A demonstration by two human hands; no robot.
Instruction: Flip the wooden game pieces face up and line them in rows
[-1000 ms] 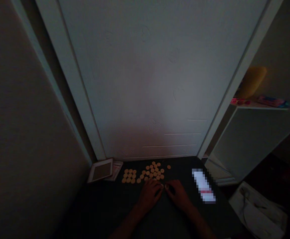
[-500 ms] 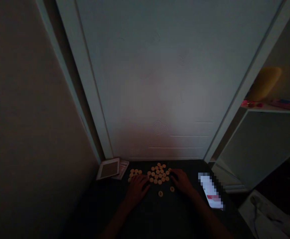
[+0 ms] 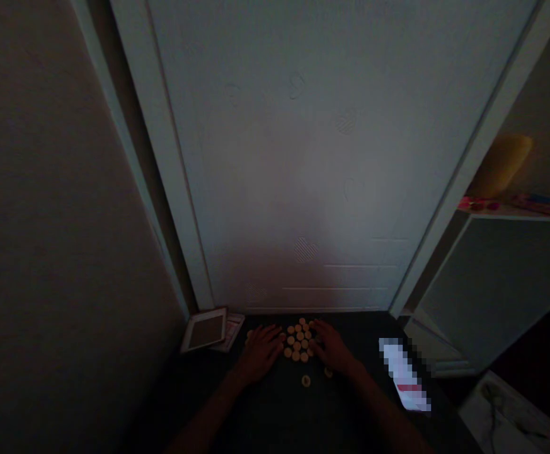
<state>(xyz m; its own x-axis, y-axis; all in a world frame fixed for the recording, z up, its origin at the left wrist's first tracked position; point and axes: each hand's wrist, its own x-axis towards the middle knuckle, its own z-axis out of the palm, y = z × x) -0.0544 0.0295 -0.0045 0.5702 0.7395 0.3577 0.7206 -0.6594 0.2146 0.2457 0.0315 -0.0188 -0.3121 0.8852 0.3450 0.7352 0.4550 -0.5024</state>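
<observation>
Head view: a loose cluster of round discs (image 3: 297,346) is seen on the dark table (image 3: 275,422), flanked by two bare hands.
Left hand: placed at 9 o'clock of the cluster (image 3: 257,353), palm down, fingers spread; the grip is apart, and nothing is seen clamped in it.
Right hand: placed at 3 o'clock (image 3: 331,348), fingers bent over the cluster's edge; whether a disc is pinched in this grip cannot be told.
Near disc: laid alone at 6 o'clock of the cluster (image 3: 305,381), a dark mark shown on its face.
Second disc: laid just beneath the right hand, between 4 and 5 o'clock (image 3: 328,373), partly covered.
Progress: two discs are judged set out; the cluster is left ungrouped. Discs under the left hand are mostly hidden, so their order cannot be told.
Phone: laid at 4 o'clock, well apart (image 3: 404,373), its screen lit.
</observation>
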